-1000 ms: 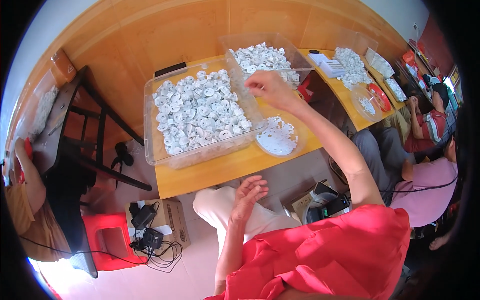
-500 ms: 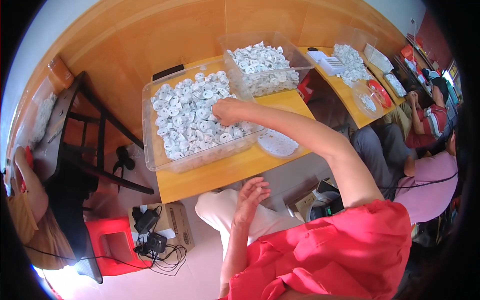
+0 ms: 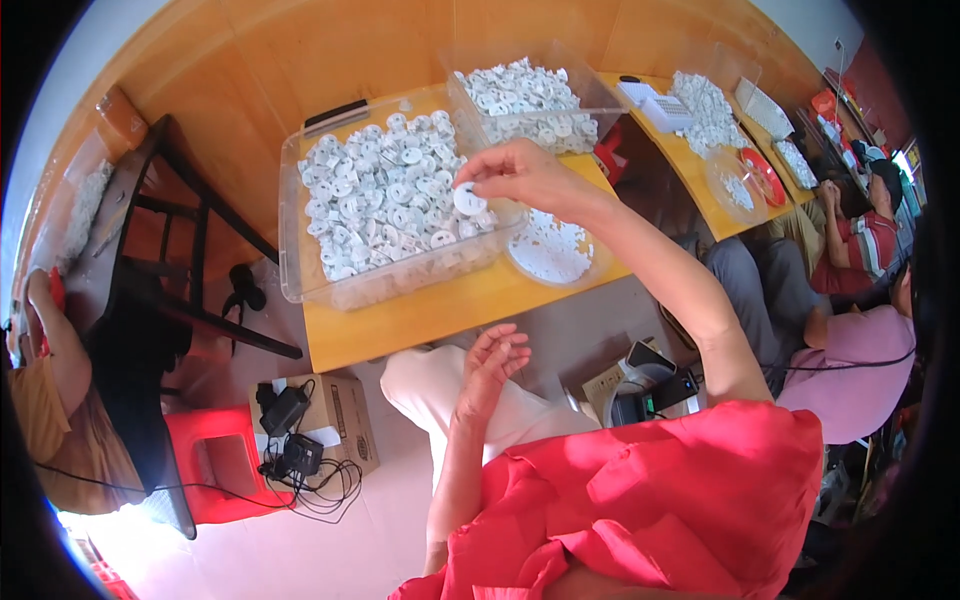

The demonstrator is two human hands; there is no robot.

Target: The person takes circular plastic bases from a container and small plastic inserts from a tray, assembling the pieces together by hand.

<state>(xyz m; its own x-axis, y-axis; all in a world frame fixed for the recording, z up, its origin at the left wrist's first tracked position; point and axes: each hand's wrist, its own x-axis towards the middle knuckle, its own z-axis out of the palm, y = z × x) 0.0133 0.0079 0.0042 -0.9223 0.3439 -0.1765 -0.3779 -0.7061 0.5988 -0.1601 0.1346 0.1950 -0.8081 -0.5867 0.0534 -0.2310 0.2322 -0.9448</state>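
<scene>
White round plastic piece [image 3: 469, 199] is pinched in the right hand [image 3: 525, 178] over the right edge of the left clear plastic tub [image 3: 420, 274], whose heaped white parts [image 3: 385, 190] look far from cleared, left hand [image 3: 492, 362] half-open, seemingly empty.

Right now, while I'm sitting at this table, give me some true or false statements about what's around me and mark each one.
1. The right hand holds a white disc. True.
2. The left hand is inside the large clear bin. False: it is outside the bin, below the front edge of the table in the picture.
3. The round dish stands to the right of the large clear bin. True.
4. The stool at lower left is blue. False: it is red.
5. Black adapters lie on the cardboard box. True.
</scene>
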